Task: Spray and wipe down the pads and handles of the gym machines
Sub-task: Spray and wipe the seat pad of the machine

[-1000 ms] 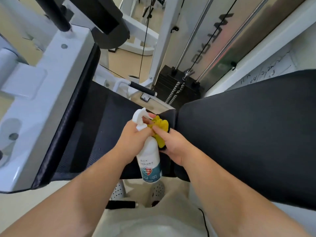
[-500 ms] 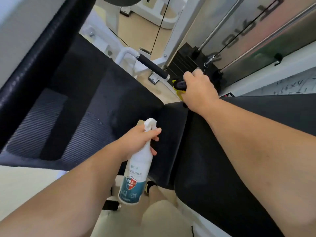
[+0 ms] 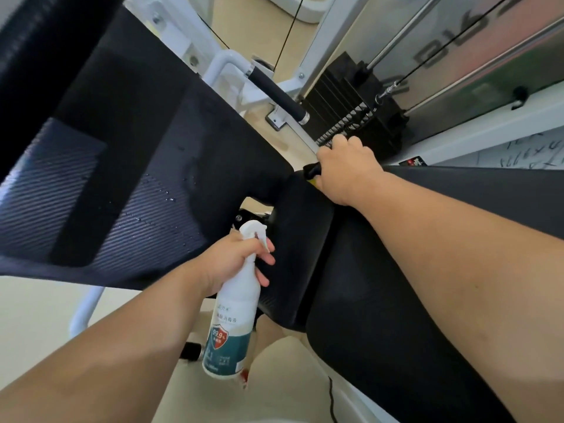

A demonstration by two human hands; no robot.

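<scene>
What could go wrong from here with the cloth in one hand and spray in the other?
Droplets sit on the ribbed pad; left unwiped, they could stay slick.
The left hand holds the spray bottle by its neck, fingers loose; it might slip.
The right hand hides most of the yellow cloth, so coverage is uncertain.

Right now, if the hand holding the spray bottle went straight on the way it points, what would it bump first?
Probably the narrow black pad just ahead of the left hand and its spray bottle, though depth is unclear.
</scene>
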